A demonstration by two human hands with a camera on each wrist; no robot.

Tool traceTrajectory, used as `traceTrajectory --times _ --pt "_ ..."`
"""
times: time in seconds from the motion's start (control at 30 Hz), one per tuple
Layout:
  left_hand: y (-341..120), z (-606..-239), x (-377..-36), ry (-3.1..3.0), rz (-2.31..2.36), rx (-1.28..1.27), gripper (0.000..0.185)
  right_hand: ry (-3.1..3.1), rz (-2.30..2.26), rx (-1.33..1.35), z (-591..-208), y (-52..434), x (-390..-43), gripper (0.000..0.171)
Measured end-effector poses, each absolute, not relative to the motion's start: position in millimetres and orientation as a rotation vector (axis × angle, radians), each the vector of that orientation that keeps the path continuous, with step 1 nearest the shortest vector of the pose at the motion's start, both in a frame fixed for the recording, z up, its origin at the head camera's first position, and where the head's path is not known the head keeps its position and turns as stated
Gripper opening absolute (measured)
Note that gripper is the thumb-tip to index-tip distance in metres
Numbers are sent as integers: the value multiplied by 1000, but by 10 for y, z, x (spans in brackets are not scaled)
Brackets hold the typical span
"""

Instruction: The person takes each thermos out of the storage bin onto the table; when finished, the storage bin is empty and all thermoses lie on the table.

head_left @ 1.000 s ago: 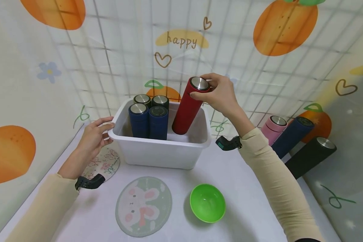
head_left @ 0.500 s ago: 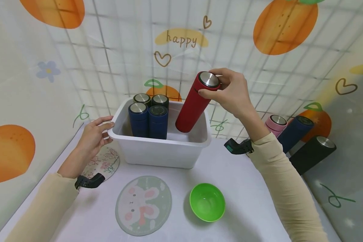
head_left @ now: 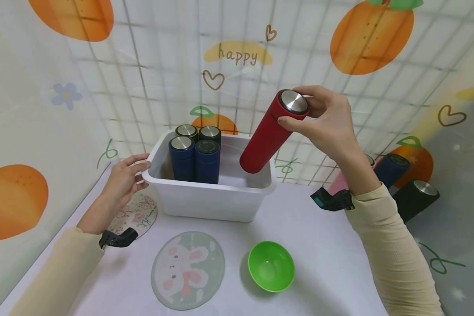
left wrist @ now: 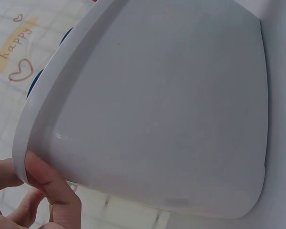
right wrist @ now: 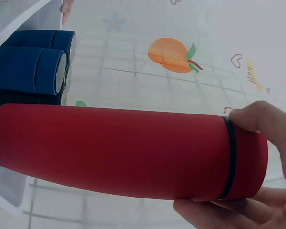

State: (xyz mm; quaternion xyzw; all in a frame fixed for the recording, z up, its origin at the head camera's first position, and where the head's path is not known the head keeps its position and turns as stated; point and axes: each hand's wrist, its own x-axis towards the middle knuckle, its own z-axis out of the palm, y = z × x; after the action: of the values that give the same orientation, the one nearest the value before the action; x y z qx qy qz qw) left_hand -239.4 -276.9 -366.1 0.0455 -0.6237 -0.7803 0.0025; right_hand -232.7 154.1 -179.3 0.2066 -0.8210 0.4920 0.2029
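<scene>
My right hand [head_left: 329, 120] grips a red thermos [head_left: 270, 136] around its cap end, thumb on one side and fingers on the other. The thermos leans, its silver-topped cap up to the right and its base over the right part of a white plastic bin [head_left: 205, 199]. In the right wrist view the red thermos [right wrist: 119, 150] stretches across the frame. My left hand [head_left: 124, 180] pinches the bin's left rim, and in the left wrist view the thumb [left wrist: 50, 176] presses its outer side. Several dark thermoses, among them a blue one [head_left: 206, 162], stand upright in the bin's left half.
A green bowl [head_left: 271, 266] and a round rabbit mat [head_left: 187, 270] lie in front of the bin. A floral mat [head_left: 140, 215] is partly under my left arm. Behind my right forearm lean a black thermos [head_left: 412, 202], a blue thermos [head_left: 391, 169] and a mostly hidden pink one.
The red thermos has moved right and slightly up in my right hand, tilting further. My right forearm now covers more of the pink thermos. The left hand stays on the bin rim.
</scene>
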Motion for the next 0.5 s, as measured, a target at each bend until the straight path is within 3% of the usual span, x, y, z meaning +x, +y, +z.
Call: traceTrajectory --times 0.5 --pt "-2777 -3658 -2394 -1947 -2463 136 47 -2204 1246 617 -1682 1755 -1998 52"
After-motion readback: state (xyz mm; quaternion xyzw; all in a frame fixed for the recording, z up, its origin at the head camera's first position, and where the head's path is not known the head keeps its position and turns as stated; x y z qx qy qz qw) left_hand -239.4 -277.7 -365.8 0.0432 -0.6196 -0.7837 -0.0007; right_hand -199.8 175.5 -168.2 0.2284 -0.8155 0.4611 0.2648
